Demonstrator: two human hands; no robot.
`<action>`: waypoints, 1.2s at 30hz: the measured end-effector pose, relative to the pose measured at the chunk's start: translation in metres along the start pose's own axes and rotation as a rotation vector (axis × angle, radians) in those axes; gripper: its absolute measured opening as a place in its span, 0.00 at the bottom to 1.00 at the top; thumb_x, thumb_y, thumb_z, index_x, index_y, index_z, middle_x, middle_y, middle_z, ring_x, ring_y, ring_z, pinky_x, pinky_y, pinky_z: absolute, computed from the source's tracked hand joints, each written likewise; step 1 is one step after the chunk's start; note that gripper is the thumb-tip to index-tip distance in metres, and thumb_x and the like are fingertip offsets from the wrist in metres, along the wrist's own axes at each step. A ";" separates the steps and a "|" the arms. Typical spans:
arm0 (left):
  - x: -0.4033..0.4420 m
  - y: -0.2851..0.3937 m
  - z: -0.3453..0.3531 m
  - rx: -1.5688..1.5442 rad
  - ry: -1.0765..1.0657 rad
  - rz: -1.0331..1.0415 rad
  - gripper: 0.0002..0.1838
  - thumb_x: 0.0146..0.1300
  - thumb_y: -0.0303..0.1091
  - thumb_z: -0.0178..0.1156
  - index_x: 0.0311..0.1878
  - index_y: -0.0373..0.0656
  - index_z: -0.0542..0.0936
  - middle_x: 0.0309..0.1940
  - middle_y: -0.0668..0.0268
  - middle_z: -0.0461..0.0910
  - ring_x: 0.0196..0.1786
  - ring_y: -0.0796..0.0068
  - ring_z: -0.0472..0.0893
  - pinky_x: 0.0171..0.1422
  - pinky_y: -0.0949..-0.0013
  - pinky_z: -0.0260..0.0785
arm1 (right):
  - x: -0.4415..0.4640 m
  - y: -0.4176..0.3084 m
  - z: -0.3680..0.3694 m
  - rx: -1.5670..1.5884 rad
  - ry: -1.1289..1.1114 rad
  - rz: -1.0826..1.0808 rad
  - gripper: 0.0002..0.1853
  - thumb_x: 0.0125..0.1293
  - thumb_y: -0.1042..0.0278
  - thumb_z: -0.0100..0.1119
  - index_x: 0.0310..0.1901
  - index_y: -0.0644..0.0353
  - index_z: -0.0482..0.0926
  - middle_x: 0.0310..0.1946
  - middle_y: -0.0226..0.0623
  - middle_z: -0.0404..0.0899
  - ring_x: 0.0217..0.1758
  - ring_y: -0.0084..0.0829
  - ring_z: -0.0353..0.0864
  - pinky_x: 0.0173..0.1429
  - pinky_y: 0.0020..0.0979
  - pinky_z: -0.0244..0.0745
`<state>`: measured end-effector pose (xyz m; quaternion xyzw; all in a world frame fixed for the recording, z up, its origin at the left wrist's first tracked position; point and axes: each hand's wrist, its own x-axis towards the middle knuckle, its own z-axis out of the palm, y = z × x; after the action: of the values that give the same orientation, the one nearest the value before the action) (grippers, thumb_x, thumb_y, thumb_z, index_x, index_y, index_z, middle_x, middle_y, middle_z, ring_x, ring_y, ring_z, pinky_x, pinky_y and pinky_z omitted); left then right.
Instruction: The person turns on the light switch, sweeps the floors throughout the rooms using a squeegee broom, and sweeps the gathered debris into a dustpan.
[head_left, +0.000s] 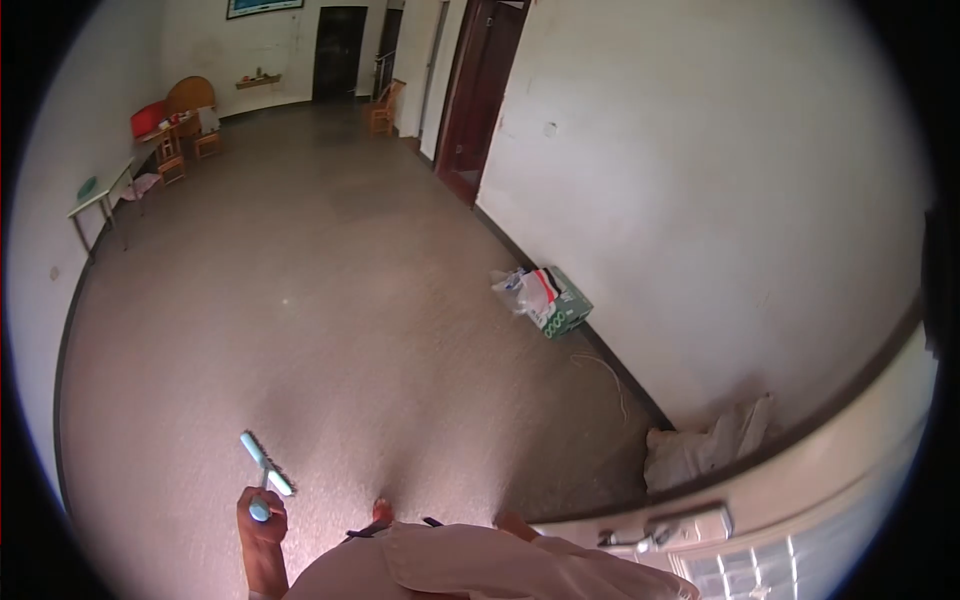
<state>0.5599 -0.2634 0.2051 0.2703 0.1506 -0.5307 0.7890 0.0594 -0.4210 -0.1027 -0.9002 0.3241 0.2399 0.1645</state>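
At the lower left, my left hand [262,515] is closed around the handle of a broom. The broom [268,465] has a light blue crosswise head with dark bristles along one edge. Its handle is strongly foreshortened from above, and its rounded blue end shows at my fist. Bare floor [330,430] surrounds the broom head. My right hand is out of the picture. Below, the light top I wear hides part of my body, and a foot [383,510] shows beyond it.
Against the right wall stands a green box [570,305] with plastic bags, and a thin cord [610,375] lies nearby. A pale sack [710,450] rests by the door [820,480] with its handle [630,542]. Farther off are a table [105,195] and wooden chairs [170,160].
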 end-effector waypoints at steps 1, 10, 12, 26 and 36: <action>0.023 0.008 0.032 -0.028 0.029 -0.054 0.07 0.50 0.30 0.48 0.17 0.45 0.67 0.11 0.71 0.68 0.15 0.81 0.69 0.17 0.81 0.65 | 0.006 0.013 0.008 -0.094 -0.124 0.050 0.05 0.45 0.65 0.56 0.21 0.53 0.79 0.18 0.38 0.77 0.25 0.38 0.77 0.30 0.36 0.70; 0.300 -0.019 0.253 -0.017 -0.057 -0.115 0.09 0.50 0.29 0.51 0.17 0.43 0.68 0.13 0.68 0.71 0.19 0.78 0.75 0.20 0.80 0.69 | 0.085 0.160 -0.099 0.337 -0.347 0.412 0.15 0.57 0.62 0.47 0.42 0.59 0.76 0.39 0.44 0.76 0.44 0.42 0.75 0.49 0.36 0.67; 0.355 -0.040 0.293 -0.028 -0.136 -0.148 0.09 0.50 0.29 0.51 0.16 0.43 0.67 0.13 0.68 0.71 0.19 0.78 0.75 0.19 0.80 0.69 | 0.101 0.206 -0.174 0.412 -0.225 0.426 0.14 0.57 0.63 0.48 0.41 0.60 0.76 0.38 0.44 0.76 0.42 0.41 0.76 0.46 0.36 0.69; 0.656 -0.126 0.538 -0.106 -0.136 -0.472 0.09 0.52 0.31 0.48 0.19 0.42 0.69 0.17 0.68 0.73 0.20 0.78 0.74 0.21 0.77 0.69 | 0.464 0.613 -0.568 1.526 0.455 0.796 0.12 0.57 0.69 0.48 0.42 0.65 0.70 0.22 0.41 0.75 0.17 0.36 0.76 0.20 0.34 0.74; 0.896 -0.199 0.725 0.054 0.060 -0.422 0.08 0.49 0.30 0.51 0.17 0.42 0.69 0.14 0.68 0.71 0.17 0.79 0.73 0.18 0.79 0.68 | 0.610 0.790 -0.735 1.224 0.563 0.899 0.21 0.54 0.68 0.54 0.50 0.64 0.65 0.25 0.44 0.77 0.21 0.36 0.78 0.21 0.38 0.74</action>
<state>0.6917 -1.4238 0.2684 0.2696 0.2128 -0.6799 0.6479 0.1870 -1.6421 0.0687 -0.4608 0.7581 -0.1724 0.4281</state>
